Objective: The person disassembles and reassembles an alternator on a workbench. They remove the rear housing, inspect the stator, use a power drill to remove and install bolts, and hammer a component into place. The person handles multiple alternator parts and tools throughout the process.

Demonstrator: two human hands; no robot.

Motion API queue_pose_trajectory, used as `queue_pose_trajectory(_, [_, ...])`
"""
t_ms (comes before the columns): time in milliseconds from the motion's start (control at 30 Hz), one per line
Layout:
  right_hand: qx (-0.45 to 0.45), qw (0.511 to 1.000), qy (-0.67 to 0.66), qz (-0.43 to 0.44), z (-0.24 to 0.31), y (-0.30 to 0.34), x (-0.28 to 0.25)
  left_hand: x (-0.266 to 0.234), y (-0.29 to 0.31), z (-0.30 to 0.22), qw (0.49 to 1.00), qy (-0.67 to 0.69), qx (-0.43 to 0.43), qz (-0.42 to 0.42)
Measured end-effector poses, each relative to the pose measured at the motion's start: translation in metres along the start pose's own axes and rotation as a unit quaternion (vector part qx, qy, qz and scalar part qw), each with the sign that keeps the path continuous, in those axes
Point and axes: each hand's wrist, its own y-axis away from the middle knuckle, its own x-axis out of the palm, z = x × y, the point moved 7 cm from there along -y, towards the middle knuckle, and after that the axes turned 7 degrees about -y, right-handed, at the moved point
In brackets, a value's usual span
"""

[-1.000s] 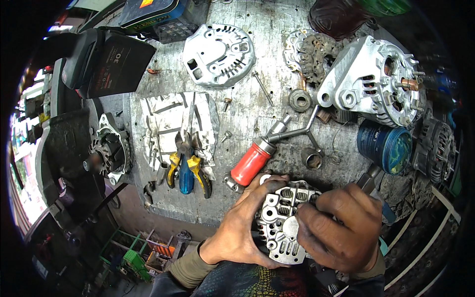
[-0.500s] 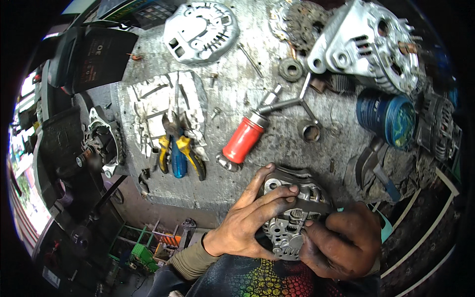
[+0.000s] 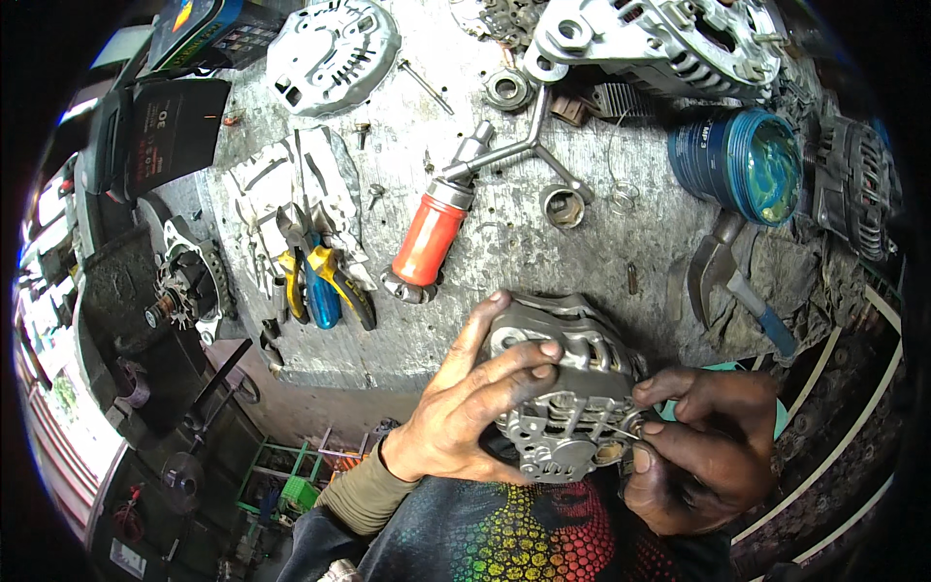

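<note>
Near the bench's front edge I hold an alternator [image 3: 582,412] with a grey slotted metal housing, its ribbed end tilted up. My left hand [image 3: 461,407] is wrapped round its left side, fingers across the top and the thumb hidden underneath. My right hand [image 3: 708,446] is closed at the alternator's right side, with thumb and fingertips pinched together. A thin, wire-like line shows by those fingertips, but what they grip is too small to make out. Beyond the alternator lies a red-bodied tool [image 3: 429,241], beside a metal multi-arm socket wrench [image 3: 538,145].
Pliers [image 3: 341,281] and a blue-handled screwdriver [image 3: 322,299] rest on a whitish cloth at left. A hammer [image 3: 742,281] and an open blue grease tub [image 3: 713,160] stand right. Silver housings [image 3: 335,53] line the back. A socket [image 3: 562,207] sits mid-bench.
The view has shifted, so the bench things appear farther left and higher. My right fingers have moved from the alternator's end face to its right side, and their pinch now shows.
</note>
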Motion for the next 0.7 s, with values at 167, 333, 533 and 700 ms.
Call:
queue_pose_trajectory(167, [-0.014,1.0,-0.001,-0.003,-0.0059,0.002,0.0029,0.0029,0.0051,0.0033,1.0,-0.006,-0.01,-0.004])
queue_pose_trajectory(333, [-0.014,1.0,-0.011,0.0,-0.0081,0.0043,0.0021,0.0037,0.0061,0.0028,1.0,-0.009,-0.004,-0.015])
queue_pose_trajectory(533, [-0.019,0.999,-0.041,-0.005,-0.0089,0.0078,-0.0006,0.0025,0.0048,-0.0005,0.999,-0.02,0.015,-0.025])
queue_pose_trajectory(700, [-0.012,0.999,-0.034,-0.001,-0.0071,0.0105,-0.0044,0.0035,0.0078,0.0015,0.999,-0.009,0.013,-0.036])
